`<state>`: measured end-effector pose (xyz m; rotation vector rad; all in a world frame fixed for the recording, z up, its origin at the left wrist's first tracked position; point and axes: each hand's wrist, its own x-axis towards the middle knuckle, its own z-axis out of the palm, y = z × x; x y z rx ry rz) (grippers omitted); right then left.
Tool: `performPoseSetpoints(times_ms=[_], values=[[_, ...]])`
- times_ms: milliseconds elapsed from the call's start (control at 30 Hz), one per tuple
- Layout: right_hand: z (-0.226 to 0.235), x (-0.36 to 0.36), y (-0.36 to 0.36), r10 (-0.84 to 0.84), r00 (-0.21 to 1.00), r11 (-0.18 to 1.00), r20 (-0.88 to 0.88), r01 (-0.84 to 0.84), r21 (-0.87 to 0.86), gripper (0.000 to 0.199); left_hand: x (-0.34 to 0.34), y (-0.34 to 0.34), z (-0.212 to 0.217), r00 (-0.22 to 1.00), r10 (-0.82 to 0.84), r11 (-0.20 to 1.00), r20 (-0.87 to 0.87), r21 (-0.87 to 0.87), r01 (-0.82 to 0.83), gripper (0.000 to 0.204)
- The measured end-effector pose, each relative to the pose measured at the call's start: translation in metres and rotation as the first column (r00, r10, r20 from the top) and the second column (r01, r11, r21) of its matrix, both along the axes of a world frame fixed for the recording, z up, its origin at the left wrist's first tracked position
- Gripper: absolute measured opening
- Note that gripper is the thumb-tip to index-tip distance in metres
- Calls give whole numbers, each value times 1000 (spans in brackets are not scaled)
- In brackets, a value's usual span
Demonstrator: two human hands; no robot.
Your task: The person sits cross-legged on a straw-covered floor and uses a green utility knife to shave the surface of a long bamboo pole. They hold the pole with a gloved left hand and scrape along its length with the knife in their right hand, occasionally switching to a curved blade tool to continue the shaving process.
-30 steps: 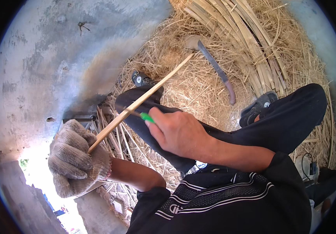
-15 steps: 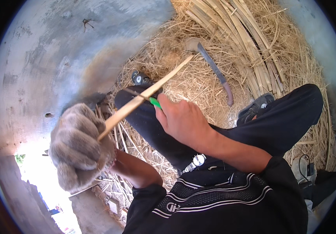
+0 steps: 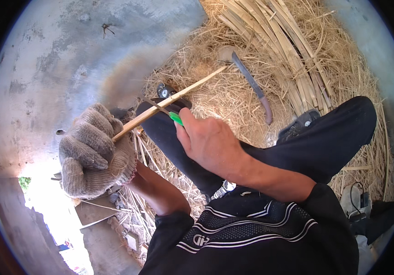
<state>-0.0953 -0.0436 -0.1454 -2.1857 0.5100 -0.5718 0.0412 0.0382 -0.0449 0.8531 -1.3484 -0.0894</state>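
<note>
A knitted grey work glove covers my left hand (image 3: 94, 151), whose fingers are wrapped round the lower end of a long pale strip that looks like bamboo (image 3: 192, 88). The strip slants up and away to the right, its far end by the straw. In my bare right hand (image 3: 213, 143) is a small knife with a green handle (image 3: 176, 118). Its thin blade lies across the strip, in front of the glove and above my left knee. The grip's rear part is hidden in my fist.
A machete with a brown handle (image 3: 250, 79) lies on the shavings (image 3: 197, 114) ahead. Beyond it to the right is a bundle of long strips (image 3: 293, 59). A concrete wall (image 3: 59, 68) rises close on the left. My crossed legs and a sandal (image 3: 300, 124) border the work.
My gloved hand has turned and risen slightly, so the strip now shows a narrower side. The knife has slid a little down the strip toward the glove.
</note>
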Motion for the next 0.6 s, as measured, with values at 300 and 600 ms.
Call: performPoseSetpoints(times_ms=[300,600], values=[[-71,5,-29,-161,984,985,-83,165,43,29,-6,-7,2,1000,17,999,14,-40,-17,32],[-18,2,-3,-74,993,982,-95,89,169,20,-2,-1,2,993,-64,998,102,27,62,30]])
